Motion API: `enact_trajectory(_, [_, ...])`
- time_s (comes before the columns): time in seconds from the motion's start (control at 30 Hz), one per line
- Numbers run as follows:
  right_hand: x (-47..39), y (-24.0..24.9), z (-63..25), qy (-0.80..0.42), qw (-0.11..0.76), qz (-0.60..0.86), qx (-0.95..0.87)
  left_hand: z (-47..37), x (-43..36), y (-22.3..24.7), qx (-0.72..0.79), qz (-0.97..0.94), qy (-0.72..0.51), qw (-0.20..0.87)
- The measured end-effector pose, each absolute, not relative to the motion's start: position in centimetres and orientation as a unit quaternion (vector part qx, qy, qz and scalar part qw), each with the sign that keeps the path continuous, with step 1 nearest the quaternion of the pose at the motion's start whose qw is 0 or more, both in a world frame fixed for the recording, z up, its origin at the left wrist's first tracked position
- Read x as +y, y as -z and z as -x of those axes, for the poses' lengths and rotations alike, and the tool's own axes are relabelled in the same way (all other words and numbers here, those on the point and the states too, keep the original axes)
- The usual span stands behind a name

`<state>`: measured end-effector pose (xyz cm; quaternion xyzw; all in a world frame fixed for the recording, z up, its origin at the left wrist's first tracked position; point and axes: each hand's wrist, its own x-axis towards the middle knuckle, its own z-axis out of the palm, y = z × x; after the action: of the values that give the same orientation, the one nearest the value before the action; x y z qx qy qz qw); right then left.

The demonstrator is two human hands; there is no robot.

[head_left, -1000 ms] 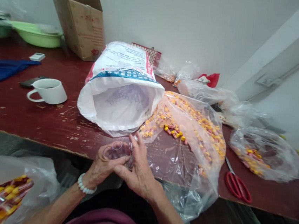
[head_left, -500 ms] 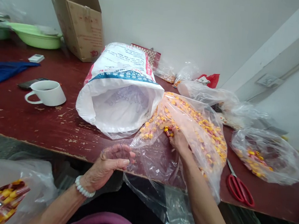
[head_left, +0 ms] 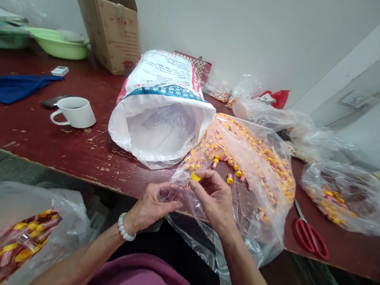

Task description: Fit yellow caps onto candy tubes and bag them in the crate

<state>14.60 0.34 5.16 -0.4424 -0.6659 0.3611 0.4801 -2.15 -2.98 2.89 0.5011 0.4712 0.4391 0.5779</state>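
Observation:
My left hand (head_left: 157,204), with a beaded bracelet at its wrist, holds a clear purplish ring-shaped plastic piece (head_left: 165,193) near the table's front edge. Pinched in my right hand (head_left: 213,196) is a small item with a yellow cap (head_left: 195,177), just right of the plastic piece. Behind my hands lies a white printed sack (head_left: 168,86), its mouth towards me, with more clear purplish pieces inside. A large clear bag (head_left: 259,153) of yellow-capped items spreads to the right, and several loose ones lie at its opening.
A white mug (head_left: 78,114), blue cloth (head_left: 17,86), green basin (head_left: 60,45) and cardboard box (head_left: 116,37) are on the left. Red-handled scissors (head_left: 310,237) and a smaller clear bag (head_left: 349,198) lie on the right. Another bag (head_left: 72,207) of yellow-capped items is at lower left.
My right hand has come back from the bag's opening to beside my left hand, bringing a yellow-capped item. My left fingers have closed more around the clear piece. The view has shifted slightly.

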Motion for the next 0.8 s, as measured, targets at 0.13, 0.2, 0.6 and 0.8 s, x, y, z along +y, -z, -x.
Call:
enact_trajectory(0.13, [-1.5, -5.5, -13.9, -0.300, 0.418, 0.417, -0.750, 2.7, -3.3, -3.3, 0.439, -0.533, -0.442, 0.573])
enact_trajectory(0.2, [-1.7, -5.8, -14.3, -0.275, 0.376, 0.386, -0.796, 2.9, -3.4, -3.5, 0.431, -0.535, -0.442, 0.577])
enact_trajectory(0.6, [-1.9, -2.8, -14.3, -0.234, 0.320, 0.381, -0.836, 2.4, -3.3, -2.4, 0.425, -0.395, -0.445, 0.682])
enact_trajectory(0.8, [5.2, -0.7, -21.3, -0.070, 0.287, 0.660, -0.690, 2.8, -3.0, -1.3, 0.481, -0.371, -0.449, 0.656])
